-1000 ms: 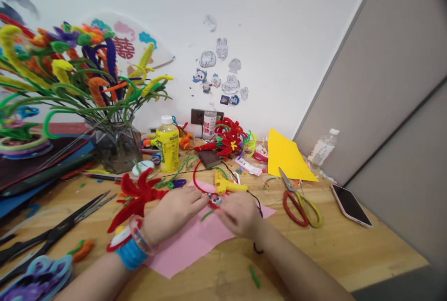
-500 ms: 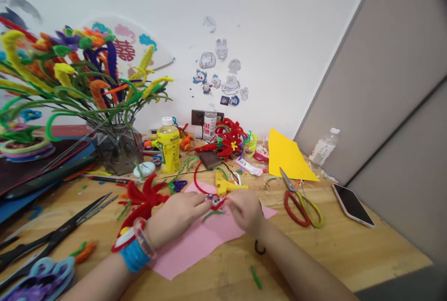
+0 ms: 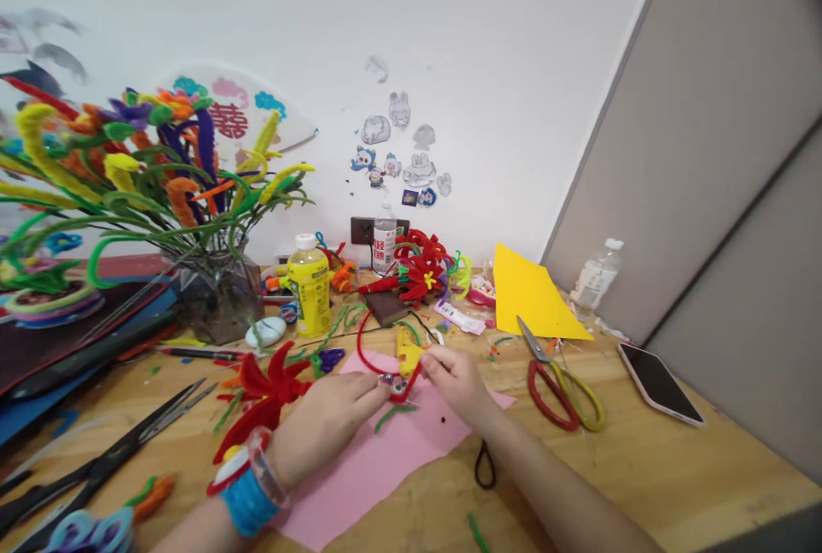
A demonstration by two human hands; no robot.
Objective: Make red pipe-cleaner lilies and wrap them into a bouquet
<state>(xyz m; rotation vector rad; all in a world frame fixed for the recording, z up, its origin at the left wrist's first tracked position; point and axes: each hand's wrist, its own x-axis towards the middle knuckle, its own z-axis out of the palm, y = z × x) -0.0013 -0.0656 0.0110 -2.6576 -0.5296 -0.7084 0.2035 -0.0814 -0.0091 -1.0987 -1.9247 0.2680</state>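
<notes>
Over the pink paper [image 3: 385, 459] on the table [image 3: 642, 467], the small red craft piece [image 3: 399, 383] sits between both hands, left hand [image 3: 330, 416] and right hand [image 3: 453, 377] each in a pinching grip on it.

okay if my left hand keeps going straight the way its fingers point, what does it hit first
Probably the small red pipe-cleaner piece right at the left hand's fingertips, which the right hand also pinches. Just beyond it lies the yellow glue gun, though depth is hard to judge.

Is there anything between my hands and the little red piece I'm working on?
Nothing visible. The left hand and right hand both touch the small red piece at their fingertips, over the pink paper.
</notes>
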